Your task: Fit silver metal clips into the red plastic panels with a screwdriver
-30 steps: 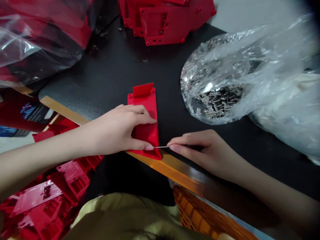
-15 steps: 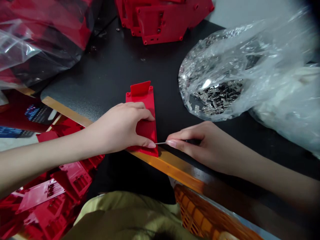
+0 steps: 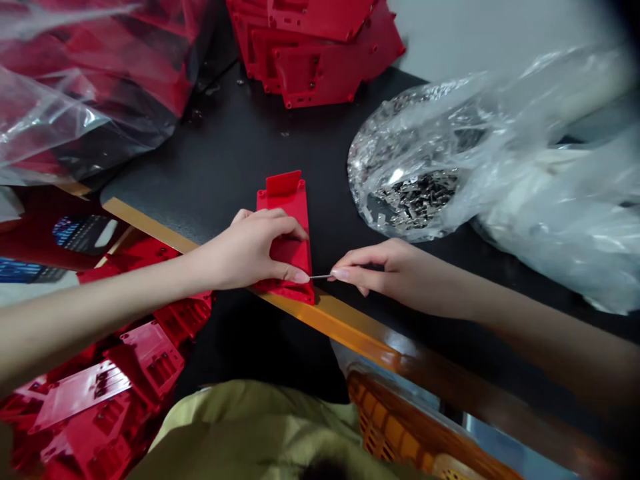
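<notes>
Closest to the camera, an olive cloth (image 3: 250, 427) fills the bottom of the view, with an orange plastic crate (image 3: 390, 433) to its right and a loose pile of red panels (image 3: 115, 373) to its left. The left hand (image 3: 245, 252) is clamped across a red plastic panel (image 3: 285, 200), fingers over its far side and thumb along its near part. The panel lies flat at the desk's edge, its near end over an orange strip (image 3: 325, 317) and a raised tab at its far end. It looks stiff, light and moulded, with little give, and its smooth face could slide on the black desk (image 3: 210, 160), so the broad flat middle is the sensible place to press and hold it.

The right hand (image 3: 373, 272) has thumb and forefinger together, pinching a thin metal pin (image 3: 320, 276) level with the panel's near corner. The tip ends at or just beside the left thumb, though the view is too poor to be sure it touches. So slight a pin seems easy to bend or drop, and is best gripped close to its tip.

Beyond, a clear plastic bag (image 3: 410, 167) holds small silver metal parts. Further back sit stacked red panels (image 3: 315, 67) and, at far left, bagged red panels (image 3: 100, 87).
</notes>
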Action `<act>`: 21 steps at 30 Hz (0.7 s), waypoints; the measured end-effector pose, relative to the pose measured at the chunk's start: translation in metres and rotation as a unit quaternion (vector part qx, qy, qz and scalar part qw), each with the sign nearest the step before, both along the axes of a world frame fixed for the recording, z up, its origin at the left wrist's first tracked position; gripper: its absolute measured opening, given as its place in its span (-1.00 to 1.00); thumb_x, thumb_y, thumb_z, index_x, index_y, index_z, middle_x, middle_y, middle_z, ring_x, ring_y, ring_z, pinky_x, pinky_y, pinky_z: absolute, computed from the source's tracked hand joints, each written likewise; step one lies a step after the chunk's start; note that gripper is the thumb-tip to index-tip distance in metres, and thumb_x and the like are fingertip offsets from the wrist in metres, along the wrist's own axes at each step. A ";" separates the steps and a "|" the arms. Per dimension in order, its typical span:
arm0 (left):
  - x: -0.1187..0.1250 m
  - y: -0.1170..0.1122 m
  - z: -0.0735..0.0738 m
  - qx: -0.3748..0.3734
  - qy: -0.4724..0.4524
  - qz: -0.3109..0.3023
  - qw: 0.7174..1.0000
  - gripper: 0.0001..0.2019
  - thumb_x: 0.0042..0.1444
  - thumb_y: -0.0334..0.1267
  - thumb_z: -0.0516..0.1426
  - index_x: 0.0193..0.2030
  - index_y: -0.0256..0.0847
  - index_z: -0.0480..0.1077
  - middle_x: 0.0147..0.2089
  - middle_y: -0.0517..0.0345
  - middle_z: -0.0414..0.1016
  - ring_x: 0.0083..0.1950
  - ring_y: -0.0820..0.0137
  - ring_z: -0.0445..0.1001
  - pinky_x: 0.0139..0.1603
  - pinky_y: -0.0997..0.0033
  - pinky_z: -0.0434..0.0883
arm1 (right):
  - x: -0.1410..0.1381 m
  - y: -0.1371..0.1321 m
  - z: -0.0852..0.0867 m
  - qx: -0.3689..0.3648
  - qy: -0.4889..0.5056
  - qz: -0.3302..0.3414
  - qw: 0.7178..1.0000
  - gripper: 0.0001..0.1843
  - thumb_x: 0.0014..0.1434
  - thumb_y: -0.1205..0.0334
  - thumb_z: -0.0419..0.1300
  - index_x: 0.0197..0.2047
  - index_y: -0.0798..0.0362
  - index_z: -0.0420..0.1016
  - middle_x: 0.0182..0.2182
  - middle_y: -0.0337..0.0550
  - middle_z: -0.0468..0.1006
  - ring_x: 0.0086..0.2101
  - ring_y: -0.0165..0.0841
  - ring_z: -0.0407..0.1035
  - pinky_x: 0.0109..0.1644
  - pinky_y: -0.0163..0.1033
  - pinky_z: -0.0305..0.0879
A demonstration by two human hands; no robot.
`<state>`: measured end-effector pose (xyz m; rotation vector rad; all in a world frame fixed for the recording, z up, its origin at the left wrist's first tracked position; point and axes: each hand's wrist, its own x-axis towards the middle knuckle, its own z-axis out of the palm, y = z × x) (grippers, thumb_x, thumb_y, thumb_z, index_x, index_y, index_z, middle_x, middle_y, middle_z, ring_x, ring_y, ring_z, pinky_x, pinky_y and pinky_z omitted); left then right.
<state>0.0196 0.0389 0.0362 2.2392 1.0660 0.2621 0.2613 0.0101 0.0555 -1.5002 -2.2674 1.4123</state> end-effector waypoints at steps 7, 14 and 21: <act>-0.034 -0.049 -0.028 0.256 -0.182 0.165 0.935 -0.83 0.20 -0.31 0.19 -0.06 -0.13 0.44 -0.14 0.09 0.52 -0.07 0.30 0.52 -0.04 0.26 0.51 | 0.025 -0.043 0.023 0.008 0.127 -0.195 0.972 -0.54 0.25 0.09 0.19 0.21 -0.18 0.34 -0.09 -0.14 0.59 -0.49 -0.47 0.43 -0.58 -0.41 0.35; -0.032 -0.070 -0.067 0.358 -0.208 0.088 0.906 -0.70 0.11 -0.34 0.27 -0.01 -0.13 0.41 -0.12 0.09 0.61 -0.08 0.29 0.62 0.05 0.17 0.59 | -0.010 -0.050 0.029 0.328 0.101 -0.264 0.901 -0.90 -0.04 0.26 0.44 -0.40 -0.13 0.65 -0.53 -0.26 0.58 -0.56 -0.44 0.35 -0.54 -0.31 0.22; -0.007 -0.072 -0.063 0.312 -0.242 0.158 0.905 -0.81 0.12 -0.34 0.28 -0.12 -0.15 0.45 -0.22 0.10 0.63 -0.14 0.31 0.63 -0.11 0.29 0.65 | -0.033 -0.021 0.019 0.085 0.241 -0.342 0.904 -0.79 -0.12 0.21 0.47 -0.43 0.00 0.53 -0.62 -0.35 0.43 -0.65 -0.55 0.21 -0.64 -0.43 0.09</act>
